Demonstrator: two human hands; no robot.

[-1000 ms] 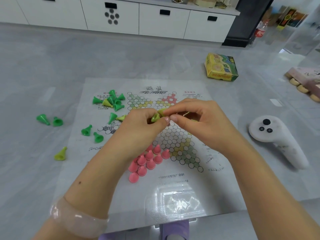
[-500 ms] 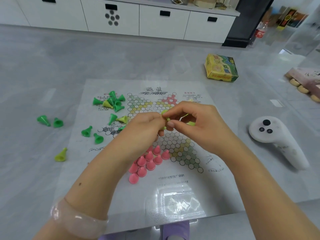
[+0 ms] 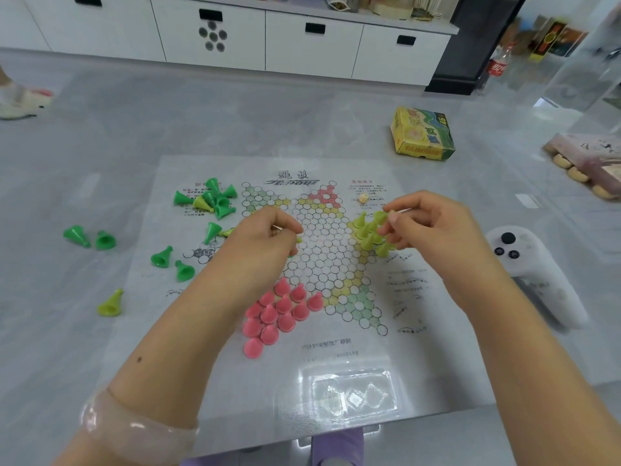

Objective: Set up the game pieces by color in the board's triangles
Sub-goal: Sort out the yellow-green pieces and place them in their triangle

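Both forearms reach over the board [image 3: 268, 381]. The right hand [image 3: 433, 227] pinches a yellow-green piece [image 3: 381, 216] above the yellow-green pieces [image 3: 369, 235] standing in the right triangle. The left hand [image 3: 265, 240] is curled shut around more pieces. Pink pieces [image 3: 279, 314] fill the near-left triangle. The far yellow box [image 3: 421, 134] reads "SULIAOTIAOQI".

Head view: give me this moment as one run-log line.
right hand: setting yellow-green piece in right triangle | left hand: holding spare pieces | pink pieces: placed | dark green pieces: loose
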